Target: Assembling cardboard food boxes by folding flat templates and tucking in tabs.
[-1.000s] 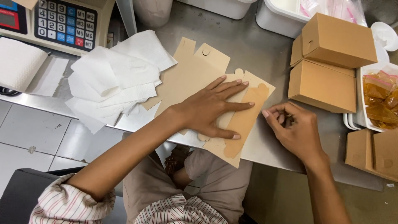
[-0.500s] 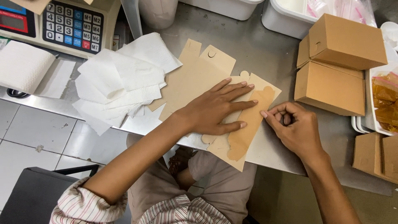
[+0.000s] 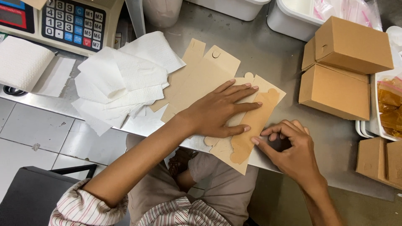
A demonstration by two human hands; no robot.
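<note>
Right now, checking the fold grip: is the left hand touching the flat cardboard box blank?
Touching. The head view shows the left hand spread palm-down on the flat cardboard blank, fingers pressed flat across it.

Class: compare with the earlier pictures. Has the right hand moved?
Yes. The right hand has slid down the flat cardboard toward its near end, away from the folded boxes.

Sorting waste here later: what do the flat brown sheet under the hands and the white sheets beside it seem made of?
The flat brown sheet looks like thin matte cardboard: die-cut tabs, crisp edges, uniform tan. The white sheets look like soft tissue paper: dimpled, limp, overlapping. The left hand presses the cardboard flat.
</note>
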